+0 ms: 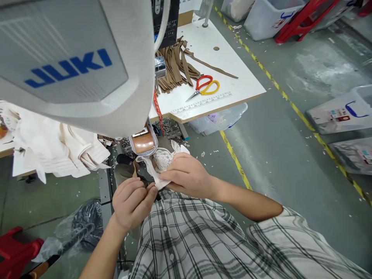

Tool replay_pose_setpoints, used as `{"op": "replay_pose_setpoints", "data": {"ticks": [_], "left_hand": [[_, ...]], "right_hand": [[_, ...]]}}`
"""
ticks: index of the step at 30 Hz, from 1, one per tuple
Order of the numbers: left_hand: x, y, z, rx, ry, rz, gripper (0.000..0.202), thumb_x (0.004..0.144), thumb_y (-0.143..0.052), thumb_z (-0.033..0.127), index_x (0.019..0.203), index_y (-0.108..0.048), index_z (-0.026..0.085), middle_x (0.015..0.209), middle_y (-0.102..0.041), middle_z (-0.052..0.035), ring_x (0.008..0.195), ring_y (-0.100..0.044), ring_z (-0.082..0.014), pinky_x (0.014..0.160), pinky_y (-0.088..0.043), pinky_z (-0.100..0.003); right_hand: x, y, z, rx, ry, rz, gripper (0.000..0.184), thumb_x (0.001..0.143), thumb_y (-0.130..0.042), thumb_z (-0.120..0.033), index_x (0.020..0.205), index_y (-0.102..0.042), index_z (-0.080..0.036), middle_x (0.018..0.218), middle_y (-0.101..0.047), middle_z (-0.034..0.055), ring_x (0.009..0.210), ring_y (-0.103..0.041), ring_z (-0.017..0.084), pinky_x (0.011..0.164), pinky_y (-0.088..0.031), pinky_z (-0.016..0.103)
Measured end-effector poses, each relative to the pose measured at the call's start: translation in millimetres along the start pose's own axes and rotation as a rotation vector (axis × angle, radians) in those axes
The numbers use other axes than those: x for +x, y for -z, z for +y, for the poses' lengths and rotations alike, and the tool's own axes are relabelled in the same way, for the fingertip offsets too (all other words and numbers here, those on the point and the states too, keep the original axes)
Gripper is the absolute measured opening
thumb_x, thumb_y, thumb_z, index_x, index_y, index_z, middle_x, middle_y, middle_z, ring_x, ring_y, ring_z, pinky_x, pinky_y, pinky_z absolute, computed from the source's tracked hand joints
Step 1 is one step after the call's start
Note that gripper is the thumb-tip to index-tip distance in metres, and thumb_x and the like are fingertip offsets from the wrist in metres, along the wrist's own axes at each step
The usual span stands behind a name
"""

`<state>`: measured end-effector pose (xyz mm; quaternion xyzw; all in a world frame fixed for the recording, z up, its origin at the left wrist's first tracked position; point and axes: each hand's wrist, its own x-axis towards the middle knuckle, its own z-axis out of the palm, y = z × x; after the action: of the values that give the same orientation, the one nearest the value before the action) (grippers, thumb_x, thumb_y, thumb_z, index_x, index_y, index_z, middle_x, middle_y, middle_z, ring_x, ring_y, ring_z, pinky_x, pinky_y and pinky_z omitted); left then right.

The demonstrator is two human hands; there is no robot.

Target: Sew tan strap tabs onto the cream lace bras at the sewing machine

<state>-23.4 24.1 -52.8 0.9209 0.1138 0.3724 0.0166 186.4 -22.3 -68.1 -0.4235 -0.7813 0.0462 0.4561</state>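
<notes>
Left hand (132, 201): closed, fingertips pinching the near edge of a white lace fabric piece (162, 159); a narrow brown fabric strip (135, 169) shows just beyond its knuckles.
Right hand (188, 174): grasping the same piece from the right.
Lace piece: between both hands, nearer than the pale sewing machine (130, 108).
Far white tabletop (232, 54): bundled brown strips (174, 69), red-and-yellow-handled scissors (199, 91) to their right.

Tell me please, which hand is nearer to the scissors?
Right. The right hand, holding white lace, is below and slightly left of the scissors in the picture; the left hand is farther below and farther left.
</notes>
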Motion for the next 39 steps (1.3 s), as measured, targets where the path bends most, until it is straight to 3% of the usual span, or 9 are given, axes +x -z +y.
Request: {"op": "replay_pose_setpoints", "data": {"ticks": [23,30,32,34,37,39], "left_hand": [[-6,1.6,3,-0.019,0.030,0.026,0.020,0.076,-0.069,-0.001,0.086,-0.063,0.016,0.060,-0.060,0.0024,0.063,-0.059,-0.0126,0.072,-0.060,-0.034],[-9,0.3,4,-0.101,0.121,0.025,0.024,0.078,-0.068,0.000,0.095,-0.062,0.016,0.064,-0.060,0.0015,0.067,-0.059,-0.0136,0.075,-0.059,-0.036],[-8,0.7,5,-0.177,0.216,-0.010,0.022,0.081,-0.066,0.002,0.095,-0.060,0.018,0.066,-0.061,0.0014,0.069,-0.060,-0.0140,0.075,-0.057,-0.033],[-8,1.5,5,-0.284,0.438,-0.070,0.017,0.084,-0.064,0.008,0.094,-0.060,0.020,0.072,-0.063,0.0003,0.072,-0.061,-0.0137,0.072,-0.054,-0.028],[-9,0.4,4,-0.544,0.878,-0.132,0.004,0.091,-0.060,0.021,0.095,-0.060,0.021,0.082,-0.065,-0.0020,0.074,-0.062,-0.0132,0.064,-0.051,-0.023],[-11,-3.2,2,-0.793,1.081,-0.121,0.011,0.094,-0.056,0.030,0.092,-0.060,0.020,0.080,-0.063,-0.0023,0.072,-0.060,-0.0135,0.063,-0.051,-0.024]], "right_hand": [[1,-2,-4,0.037,0.018,0.053,0.006,0.091,-0.061,-0.016,0.094,-0.063,-0.021,0.069,-0.067,-0.0034,0.064,-0.056,0.010,0.073,-0.045,0.027],[-3,-8,-2,0.104,-0.047,0.003,0.010,0.092,-0.059,-0.017,0.096,-0.068,-0.019,0.070,-0.065,-0.0001,0.066,-0.058,0.012,0.067,-0.043,0.027],[-4,-8,-3,0.183,-0.131,-0.052,0.013,0.091,-0.059,-0.018,0.094,-0.071,-0.019,0.068,-0.064,0.0006,0.064,-0.057,0.012,0.065,-0.043,0.027],[-4,-7,-4,0.332,-0.303,-0.139,0.012,0.090,-0.062,-0.021,0.092,-0.073,-0.019,0.070,-0.065,0.0011,0.067,-0.058,0.012,0.066,-0.044,0.026],[-2,-5,-5,0.654,-0.704,-0.290,0.018,0.087,-0.068,-0.033,0.086,-0.074,-0.017,0.073,-0.064,0.0007,0.069,-0.057,0.011,0.064,-0.043,0.023],[-1,-6,-5,0.883,-0.937,-0.350,0.028,0.083,-0.070,-0.042,0.082,-0.073,-0.015,0.067,-0.060,-0.0014,0.061,-0.051,0.009,0.056,-0.038,0.022]]}}
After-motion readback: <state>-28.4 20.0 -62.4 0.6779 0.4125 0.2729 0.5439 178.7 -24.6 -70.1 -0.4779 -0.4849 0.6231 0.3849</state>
